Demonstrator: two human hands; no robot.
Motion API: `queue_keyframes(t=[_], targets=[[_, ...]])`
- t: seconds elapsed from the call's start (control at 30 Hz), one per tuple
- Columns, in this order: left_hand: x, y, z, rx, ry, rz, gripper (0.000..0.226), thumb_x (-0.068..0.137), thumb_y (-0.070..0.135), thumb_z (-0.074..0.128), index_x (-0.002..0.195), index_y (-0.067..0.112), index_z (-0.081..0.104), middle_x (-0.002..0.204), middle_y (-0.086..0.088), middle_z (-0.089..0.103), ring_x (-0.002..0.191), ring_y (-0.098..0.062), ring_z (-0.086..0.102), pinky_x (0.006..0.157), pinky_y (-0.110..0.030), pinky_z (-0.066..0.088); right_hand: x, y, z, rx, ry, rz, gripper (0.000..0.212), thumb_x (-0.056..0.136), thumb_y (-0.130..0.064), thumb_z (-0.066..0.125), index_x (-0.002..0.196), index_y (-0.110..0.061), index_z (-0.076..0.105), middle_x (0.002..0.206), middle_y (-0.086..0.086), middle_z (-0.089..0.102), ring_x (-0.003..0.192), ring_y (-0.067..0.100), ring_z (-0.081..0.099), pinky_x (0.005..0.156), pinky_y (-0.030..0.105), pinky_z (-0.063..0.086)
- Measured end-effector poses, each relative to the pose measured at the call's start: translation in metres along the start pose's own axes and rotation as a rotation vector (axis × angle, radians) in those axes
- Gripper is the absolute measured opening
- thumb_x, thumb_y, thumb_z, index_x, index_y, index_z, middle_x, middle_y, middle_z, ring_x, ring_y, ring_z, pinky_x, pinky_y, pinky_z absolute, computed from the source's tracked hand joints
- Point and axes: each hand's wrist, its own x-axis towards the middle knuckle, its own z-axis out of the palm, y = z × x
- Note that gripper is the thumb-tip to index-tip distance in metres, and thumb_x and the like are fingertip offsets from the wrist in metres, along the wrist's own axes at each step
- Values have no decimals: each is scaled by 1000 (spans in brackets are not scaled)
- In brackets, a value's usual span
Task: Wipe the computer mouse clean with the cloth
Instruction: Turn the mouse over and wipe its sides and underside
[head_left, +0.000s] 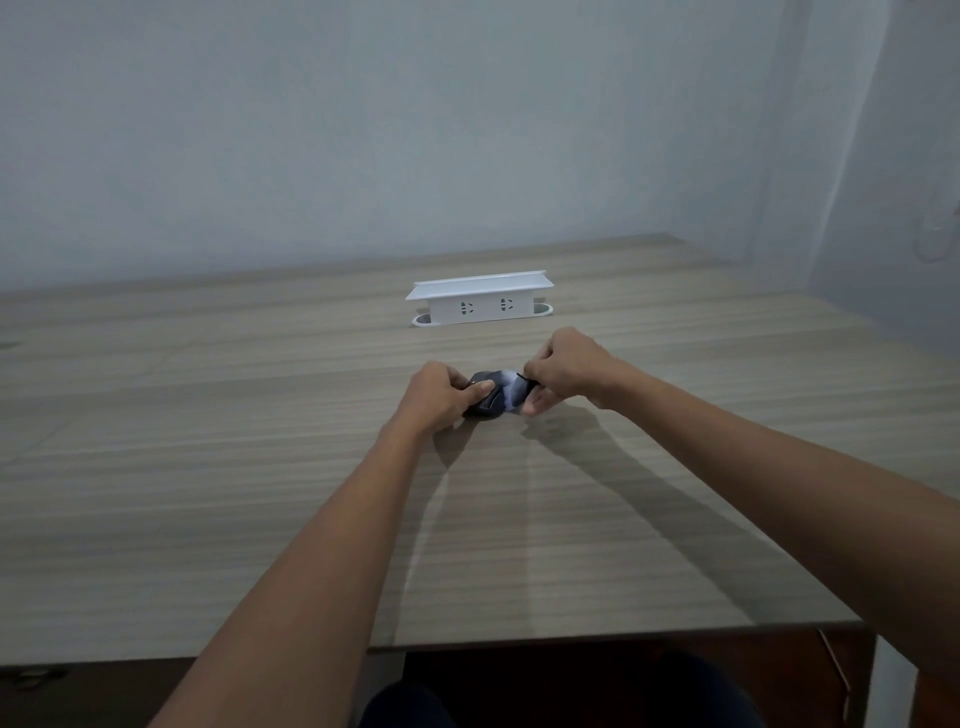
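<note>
The dark computer mouse (485, 400) sits on the wooden table (260, 467), pinned by the left hand (439, 395) curled around its left end, while the right hand (563, 371) pinches the pale cloth (511, 389) against its right side, both hands equally near, its long axis unclear.
</note>
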Motion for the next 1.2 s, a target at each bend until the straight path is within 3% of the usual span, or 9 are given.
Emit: queue_keyframes(t=[0.13,0.23,0.37,0.53,0.63,0.7,0.83,0.97,1.2], targets=[[0,1,1,22,8,5,42,90,39,70,90,-3,77,71,-13,67,55,-15,49,53,-26,37,-5,-6,-6,81,-122,68,24,94,-1,58,107,19,62,74,21,75,70,28,76,82,37,63],[-3,2,3,13,20,-11,43,90,40,70,91,-3,77,72,-14,69,55,-15,51,52,-26,38,0,-1,-7,52,-29,33,25,94,-2,58,108,18,64,78,20,75,71,28,74,82,37,63],[-9,3,6,-26,58,-26,46,88,41,73,91,-5,76,80,-19,73,65,-20,55,58,-29,41,5,7,-5,-30,103,-33,24,96,-3,55,105,15,67,87,24,74,61,22,70,64,29,63],[-16,6,1,-22,34,-54,51,84,48,74,80,-3,74,68,-10,54,64,-20,45,55,-30,32,2,5,-4,-84,85,-53,20,90,-3,59,87,7,77,73,15,77,74,26,77,79,36,63],[-18,10,-4,-45,17,-82,52,84,59,68,69,9,61,67,-10,47,65,-20,41,61,-31,31,4,5,-6,-49,88,-64,28,97,-4,55,78,6,73,67,20,74,62,28,75,63,30,64],[-19,14,-6,-65,8,-96,57,84,65,63,69,10,57,68,-10,48,66,-20,44,66,-31,34,5,3,-6,-48,82,-74,30,98,-3,54,74,3,70,65,21,72,56,26,72,56,28,63],[-21,17,-9,-127,-38,-116,79,88,67,54,89,-9,75,74,-11,67,70,-22,60,85,-36,55,8,0,-8,-80,84,-92,27,100,-4,52,77,3,64,65,20,70,55,25,70,56,30,63],[-21,20,-13,-201,-117,-103,65,97,49,56,102,-14,72,82,-17,68,75,-23,59,83,-36,56,12,-1,-13,-112,65,-111,24,101,-6,52,80,-2,61,66,18,69,55,22,68,55,29,61],[-1,15,-37,184,-103,37,31,82,23,80,105,2,76,98,-13,75,84,-19,64,86,-36,54,16,0,-23,-155,66,-131,15,102,-12,53,101,0,62,67,14,68,56,22,67,56,29,60]])
